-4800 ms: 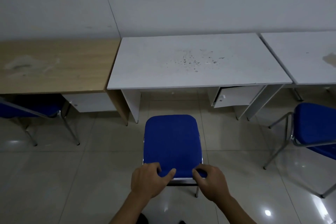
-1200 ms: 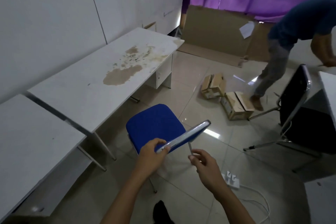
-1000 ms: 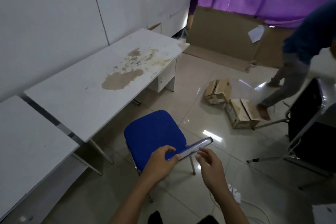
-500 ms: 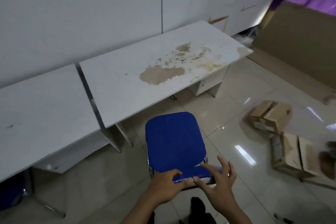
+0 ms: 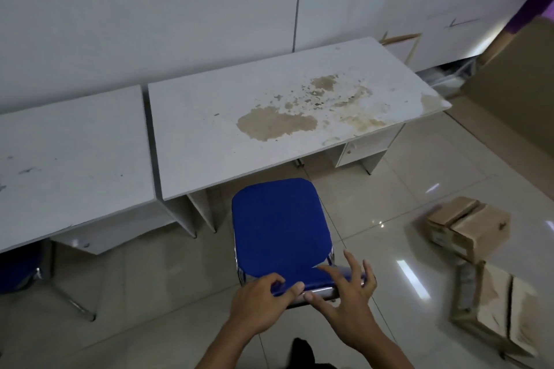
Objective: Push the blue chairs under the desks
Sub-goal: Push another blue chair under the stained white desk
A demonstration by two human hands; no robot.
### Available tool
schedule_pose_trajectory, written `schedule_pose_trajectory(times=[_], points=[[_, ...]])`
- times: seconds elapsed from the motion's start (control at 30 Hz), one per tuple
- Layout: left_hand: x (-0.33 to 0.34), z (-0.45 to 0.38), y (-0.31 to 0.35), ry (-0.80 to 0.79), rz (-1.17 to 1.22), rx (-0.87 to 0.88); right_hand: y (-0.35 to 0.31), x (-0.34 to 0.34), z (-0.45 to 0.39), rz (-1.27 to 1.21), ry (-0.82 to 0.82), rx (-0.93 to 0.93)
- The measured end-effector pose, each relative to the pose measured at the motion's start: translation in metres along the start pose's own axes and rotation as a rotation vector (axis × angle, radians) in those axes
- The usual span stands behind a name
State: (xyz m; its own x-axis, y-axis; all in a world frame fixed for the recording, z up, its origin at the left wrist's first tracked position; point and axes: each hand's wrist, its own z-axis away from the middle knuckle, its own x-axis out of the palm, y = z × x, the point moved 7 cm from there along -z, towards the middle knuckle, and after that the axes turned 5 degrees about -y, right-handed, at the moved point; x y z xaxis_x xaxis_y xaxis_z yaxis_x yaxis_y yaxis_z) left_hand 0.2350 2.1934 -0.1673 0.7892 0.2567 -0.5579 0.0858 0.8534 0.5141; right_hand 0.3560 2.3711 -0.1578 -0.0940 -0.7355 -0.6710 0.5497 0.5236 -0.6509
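A blue chair stands on the tiled floor, its seat facing a white desk with a brown stain; the seat's front edge is just under the desk's near edge. My left hand grips the top of the chair's backrest. Beside it, my right hand rests on the same backrest with its fingers spread. Another white desk adjoins on the left, and under it, at the far left, part of a second blue chair shows.
Two open cardboard boxes lie on the floor to the right. A large cardboard sheet leans at the back right. White wall panels run behind the desks. My foot shows at the bottom.
I left the first chair and took hold of a second by its backrest. Over the last second it turned to face the stained desk and moved closer to it; the other person is out of view.
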Motion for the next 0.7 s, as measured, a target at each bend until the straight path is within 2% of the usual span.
schedule_pose_trajectory(times=[0.33,0.7], points=[[-0.032,-0.045,0.037,0.259,0.051,0.048,-0.013,-0.042,-0.08,0.021,-0.077,-0.072],[-0.109,-0.122,0.043,0.351,0.075,0.046,-0.062,-0.051,-0.19,0.053,-0.114,-0.119]])
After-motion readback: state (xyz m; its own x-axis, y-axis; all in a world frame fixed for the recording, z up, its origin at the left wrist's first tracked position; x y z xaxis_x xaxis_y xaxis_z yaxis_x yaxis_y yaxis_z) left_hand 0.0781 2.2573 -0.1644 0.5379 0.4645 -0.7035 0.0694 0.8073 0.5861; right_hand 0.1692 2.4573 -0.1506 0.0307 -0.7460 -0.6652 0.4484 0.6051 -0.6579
